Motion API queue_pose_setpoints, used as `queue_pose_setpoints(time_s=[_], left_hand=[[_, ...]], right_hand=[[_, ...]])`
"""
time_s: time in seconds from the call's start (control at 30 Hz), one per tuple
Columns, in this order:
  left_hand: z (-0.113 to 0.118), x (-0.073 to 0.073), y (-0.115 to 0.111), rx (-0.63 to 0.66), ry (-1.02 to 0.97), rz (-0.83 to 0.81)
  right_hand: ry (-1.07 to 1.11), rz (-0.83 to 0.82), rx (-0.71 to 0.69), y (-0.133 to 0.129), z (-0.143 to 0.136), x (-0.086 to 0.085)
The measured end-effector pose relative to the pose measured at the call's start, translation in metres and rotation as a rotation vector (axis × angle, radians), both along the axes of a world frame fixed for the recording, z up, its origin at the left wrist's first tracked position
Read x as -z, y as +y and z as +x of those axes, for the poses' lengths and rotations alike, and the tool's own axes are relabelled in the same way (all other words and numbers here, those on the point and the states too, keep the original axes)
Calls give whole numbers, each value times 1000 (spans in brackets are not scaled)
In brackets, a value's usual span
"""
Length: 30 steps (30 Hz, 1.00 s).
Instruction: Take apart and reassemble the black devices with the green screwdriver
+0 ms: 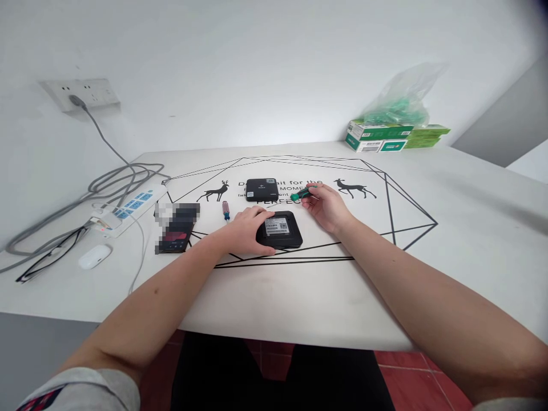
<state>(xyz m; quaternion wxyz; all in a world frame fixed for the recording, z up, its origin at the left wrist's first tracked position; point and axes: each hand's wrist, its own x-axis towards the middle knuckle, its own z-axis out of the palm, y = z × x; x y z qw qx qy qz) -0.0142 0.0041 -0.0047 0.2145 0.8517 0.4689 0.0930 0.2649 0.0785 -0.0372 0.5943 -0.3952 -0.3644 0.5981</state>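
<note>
A black square device (291, 231) with a white label lies on the white table, and my left hand (248, 230) grips its left side, thumb at the near edge and fingers at the far edge. My right hand (324, 206) is closed around a green screwdriver (302, 194), whose thin shaft points left, just beyond the device. A second black box (262, 189) with small stickers lies farther back. Left of my left hand is another screwdriver (226, 210) with a reddish clear and blue handle.
To the left lie a phone (177, 228), a white power strip (135, 210) with grey cables, glasses (51, 255) and a white earphone case (95, 257). Green and white boxes (379, 132) under a plastic bag (402, 103) stand at the back right.
</note>
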Motion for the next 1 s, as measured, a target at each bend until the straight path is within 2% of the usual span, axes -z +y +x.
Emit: queue_pose_setpoints(time_s=[0.2, 0.37, 0.5, 0.57, 0.63, 0.77, 0.83, 1.0], left_hand=[[1, -3, -2, -4, 51, -8], [3, -9, -7, -6, 164, -38], [5, -8, -5, 27, 128, 98], [3, -8, 0, -66, 81, 210], [-1, -8, 8, -240, 54, 300], [-14, -8, 22, -467, 187, 351], [-17, -6, 25, -502, 262, 337], [-12, -1, 25, -472, 329, 305]], right_hand=[[-34, -28, 29, -3, -6, -2], [-117, 4, -40, -7, -11, 0], [-147, 43, -78, -7, -12, 5], [-158, 53, -92, -7, -11, 7], [-169, 53, -95, -6, -10, 8], [-191, 58, -107, -6, -11, 10], [-199, 61, -118, -7, -11, 10], [-229, 64, -157, -8, -11, 8]])
